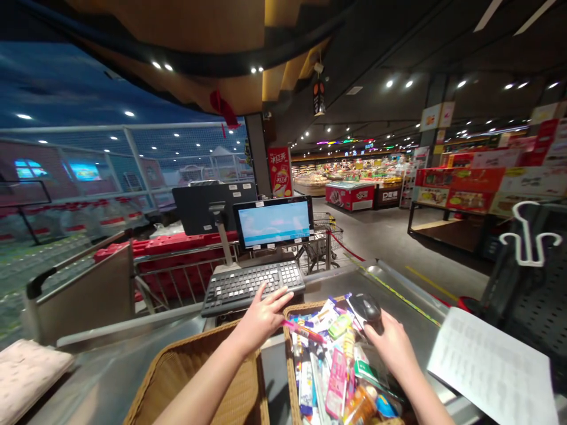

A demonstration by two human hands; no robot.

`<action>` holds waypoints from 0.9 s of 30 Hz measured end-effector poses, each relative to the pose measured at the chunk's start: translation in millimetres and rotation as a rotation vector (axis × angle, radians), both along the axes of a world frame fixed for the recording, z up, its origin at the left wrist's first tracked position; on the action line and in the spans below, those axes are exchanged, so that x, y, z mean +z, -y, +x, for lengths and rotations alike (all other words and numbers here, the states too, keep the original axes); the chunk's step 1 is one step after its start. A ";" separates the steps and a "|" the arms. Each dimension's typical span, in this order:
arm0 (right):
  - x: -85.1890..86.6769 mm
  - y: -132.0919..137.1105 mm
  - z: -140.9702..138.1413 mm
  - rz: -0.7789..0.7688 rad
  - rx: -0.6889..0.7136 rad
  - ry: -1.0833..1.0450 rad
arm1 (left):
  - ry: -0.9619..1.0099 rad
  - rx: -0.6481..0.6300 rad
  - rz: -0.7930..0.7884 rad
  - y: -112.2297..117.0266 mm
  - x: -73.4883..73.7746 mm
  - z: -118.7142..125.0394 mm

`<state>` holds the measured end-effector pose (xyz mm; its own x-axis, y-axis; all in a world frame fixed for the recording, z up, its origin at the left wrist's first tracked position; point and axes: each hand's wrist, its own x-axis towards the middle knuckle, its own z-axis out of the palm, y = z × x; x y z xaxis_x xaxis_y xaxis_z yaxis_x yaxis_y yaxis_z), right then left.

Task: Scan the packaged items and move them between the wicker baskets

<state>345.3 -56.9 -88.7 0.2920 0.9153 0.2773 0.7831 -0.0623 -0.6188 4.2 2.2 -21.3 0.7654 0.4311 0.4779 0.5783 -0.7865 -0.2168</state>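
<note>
My left hand [262, 316] reaches to the front right edge of a black keyboard [252, 286], fingers stretched and spread. A slim pink stick-like item [305, 332] lies over the right basket, one end by my left thumb; whether they touch, I cannot tell. In my right hand [392, 336] is a black barcode scanner [367, 308], gripped by its handle, its head above the basket's far right part. This wicker basket [289, 378] is full of small packaged goods, among them a pink pack [336, 381]. Another wicker basket [155, 378] sits under my left forearm.
A lit monitor [275, 221] stands behind the keyboard, beside a second screen [199, 206] seen from its back. Printed paper sheets [491, 360] lie at the right. A pale patterned pouch [29, 378] is on the left of the metal counter [101, 360]. Shopping carts [321, 242] stand beyond.
</note>
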 end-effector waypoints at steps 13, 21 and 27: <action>29.1 41.8 -89.9 0.458 0.233 0.243 | 0.373 0.267 0.288 22.4 16.0 -25.5; 23.2 45.5 -137.3 0.502 0.375 0.361 | 0.406 0.338 0.288 38.3 14.5 -64.6; 26.6 50.6 -169.6 0.429 0.398 0.318 | 0.420 0.358 0.287 46.2 10.4 -90.0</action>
<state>175.7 -107.5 -62.1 -0.2020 0.7254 0.6580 0.8438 0.4700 -0.2590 -85.8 -44.0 -10.9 0.3188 0.4363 0.8415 0.8772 -0.4721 -0.0875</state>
